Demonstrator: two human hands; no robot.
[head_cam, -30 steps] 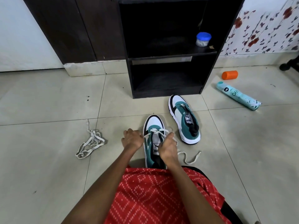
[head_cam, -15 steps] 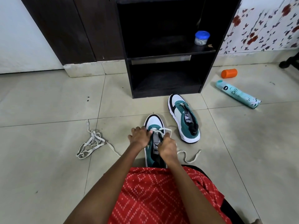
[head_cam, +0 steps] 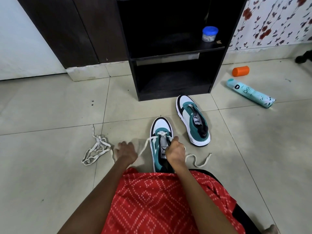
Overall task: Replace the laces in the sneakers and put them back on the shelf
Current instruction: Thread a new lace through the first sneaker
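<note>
Left hand (head_cam: pixel 125 151) is now drawn left of the sneaker (head_cam: pixel 160 125), lace (head_cam: pixel 145 146) trailing taut, finger grip hidden; right hand (head_cam: pixel 174 150) fingers are curled on it. Eyelet likely threaded.

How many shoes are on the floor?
2. The near sneaker lies before the person, left hand and right hand holding its lace. The far sneaker lies beyond it to the right, by the black shelf, unlaced. None seem hidden.

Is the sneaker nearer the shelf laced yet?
No, the far sneaker, lying by the shelf, shows a bare tongue with no lace across it.
</note>
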